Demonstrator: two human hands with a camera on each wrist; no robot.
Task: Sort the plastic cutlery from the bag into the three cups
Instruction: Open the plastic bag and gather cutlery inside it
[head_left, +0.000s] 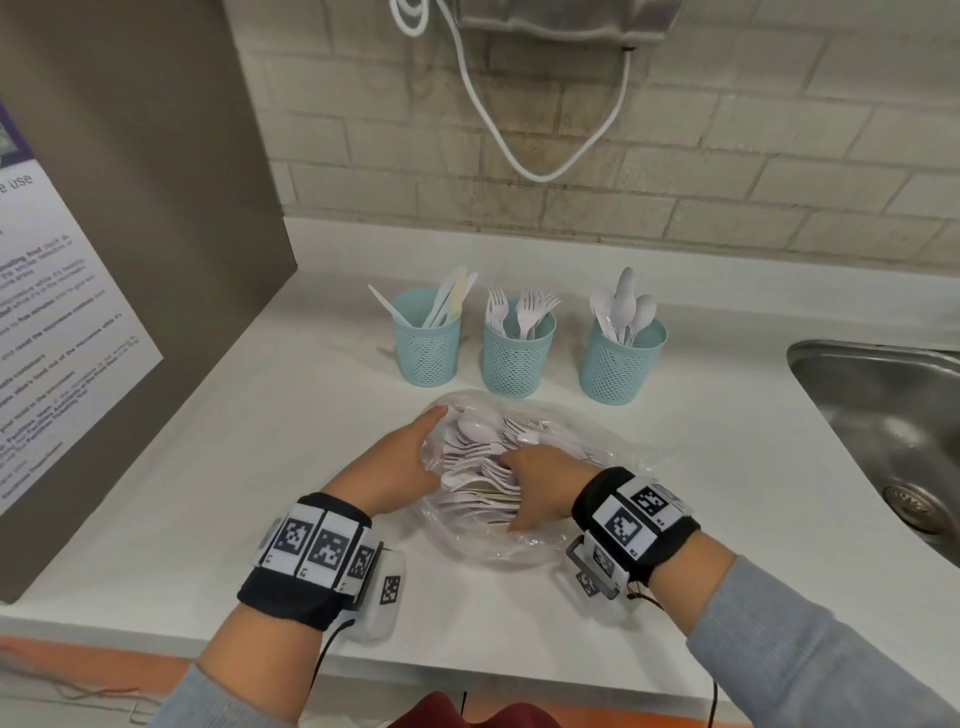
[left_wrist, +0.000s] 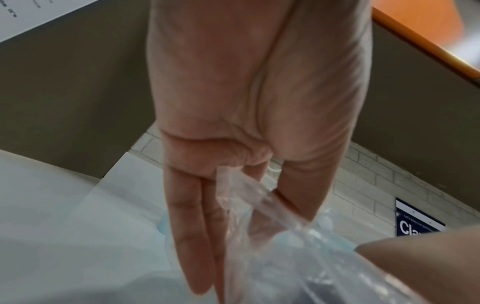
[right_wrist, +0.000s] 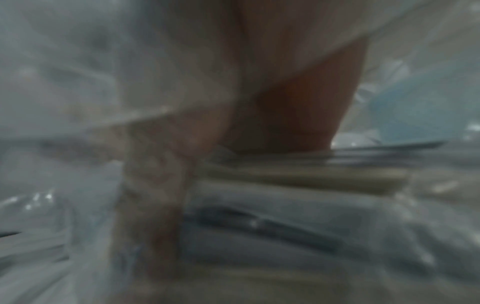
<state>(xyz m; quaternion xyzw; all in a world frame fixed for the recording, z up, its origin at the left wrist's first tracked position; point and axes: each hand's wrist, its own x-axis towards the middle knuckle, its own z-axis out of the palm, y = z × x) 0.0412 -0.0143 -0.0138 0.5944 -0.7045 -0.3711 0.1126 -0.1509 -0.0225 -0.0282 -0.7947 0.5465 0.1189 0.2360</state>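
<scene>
A clear plastic bag (head_left: 519, 551) full of white plastic cutlery (head_left: 478, 441) lies on the white counter (head_left: 260, 493) in front of me. My left hand (head_left: 431, 447) pinches the bag's left rim (left_wrist: 241, 185) between thumb and fingers. My right hand (head_left: 511, 491) is inside the bag, with its fingers and thumb around a bundle of cutlery handles (right_wrist: 298, 179); the right wrist view is blurred. Behind the bag stand three teal mesh cups: a left cup (head_left: 427, 353) with knives, a middle cup (head_left: 518, 358) with forks, and a right cup (head_left: 621, 369) with spoons.
A steel sink (head_left: 883, 415) is set into the counter at the right. A brown panel with a printed notice (head_left: 78, 291) walls off the left side. A white cable (head_left: 519, 166) hangs on the brick wall behind the cups. The counter's front edge runs just below my wrists.
</scene>
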